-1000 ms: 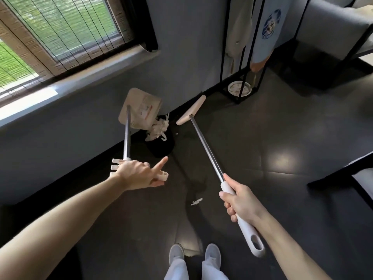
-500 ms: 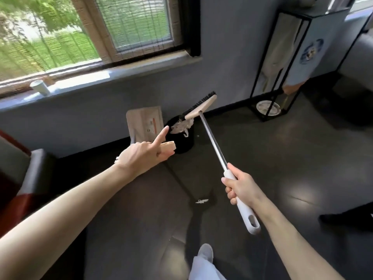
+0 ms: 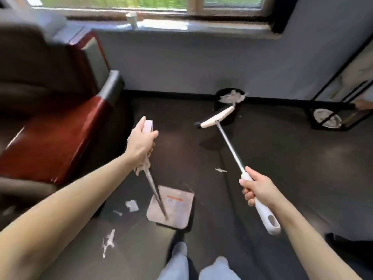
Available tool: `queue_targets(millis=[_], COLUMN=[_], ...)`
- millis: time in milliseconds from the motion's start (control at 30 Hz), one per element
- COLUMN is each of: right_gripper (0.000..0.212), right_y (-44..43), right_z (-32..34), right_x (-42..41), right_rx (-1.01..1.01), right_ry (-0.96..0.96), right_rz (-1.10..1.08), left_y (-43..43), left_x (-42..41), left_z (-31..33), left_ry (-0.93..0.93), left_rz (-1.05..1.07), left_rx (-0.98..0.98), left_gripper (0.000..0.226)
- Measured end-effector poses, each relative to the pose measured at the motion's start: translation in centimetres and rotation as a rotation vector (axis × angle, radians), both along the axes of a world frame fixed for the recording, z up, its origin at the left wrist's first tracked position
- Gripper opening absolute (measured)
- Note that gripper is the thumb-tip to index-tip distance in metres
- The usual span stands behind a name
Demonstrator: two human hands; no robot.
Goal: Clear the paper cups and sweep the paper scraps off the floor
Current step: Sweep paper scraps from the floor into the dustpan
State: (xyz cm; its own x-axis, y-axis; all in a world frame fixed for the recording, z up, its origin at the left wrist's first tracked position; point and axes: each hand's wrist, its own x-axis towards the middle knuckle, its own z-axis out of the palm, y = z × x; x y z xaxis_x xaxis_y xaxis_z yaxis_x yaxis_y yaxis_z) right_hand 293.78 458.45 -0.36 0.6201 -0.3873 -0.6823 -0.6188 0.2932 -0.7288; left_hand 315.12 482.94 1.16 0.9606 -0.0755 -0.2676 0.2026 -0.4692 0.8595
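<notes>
Dustpan (image 3: 173,209) now down near floor (image 3: 262,158), label (image 3: 174,199) illegible; left-hand fingers (image 3: 141,123) around its handle (image 3: 147,126), right-hand fingers (image 3: 247,194) around broom (image 3: 230,146).

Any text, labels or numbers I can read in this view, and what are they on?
Dustpan label: orange strip with print below it, too blurred to read.
Paper cup on the windowsill: no marking can be made out.
No other text shows.

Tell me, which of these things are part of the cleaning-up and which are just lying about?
Part of the job: broom in the right hand; dustpan in the left hand; paper scraps on the floor; paper cup on the windowsill; black bin.
Just lying about: red armchair; black metal rack; white dish under it.
</notes>
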Motion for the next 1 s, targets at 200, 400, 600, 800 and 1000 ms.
queue_targets(millis=[200,400,600,800,1000], right_gripper=[0.061,0.063,0.063,0.064,0.063], right_y=[2.5,1.0,-3.5,-9.1,-15.4], right_z=[-2.8,-5.0,-5.9,-7.4,-8.5], right_x=[-4.9,-13.4,-17.9,-15.2,-6.4], right_rx=[0.023,-0.094,-0.203,-0.363,-0.662], right_ry=[0.104,0.198,0.268,0.316,0.396], right_rz=[0.207,0.446,0.573,0.675,0.825], left_y=[7.2,6.2,0.9,-6.0,-12.8], left_x=[-12.9,-26.2,-28.8,-24.0,-14.9], left_z=[-2.2,-4.5,-5.6,-8.2,-9.9], left_ry=[0.075,0.026,-0.023,0.033,0.061], left_rz=[0.168,0.233,0.161,-0.001,-0.120], left_rx=[0.011,-0.013,-0.003,-0.025,-0.016], left_gripper=[0.060,0.056,0.050,0.050,0.050])
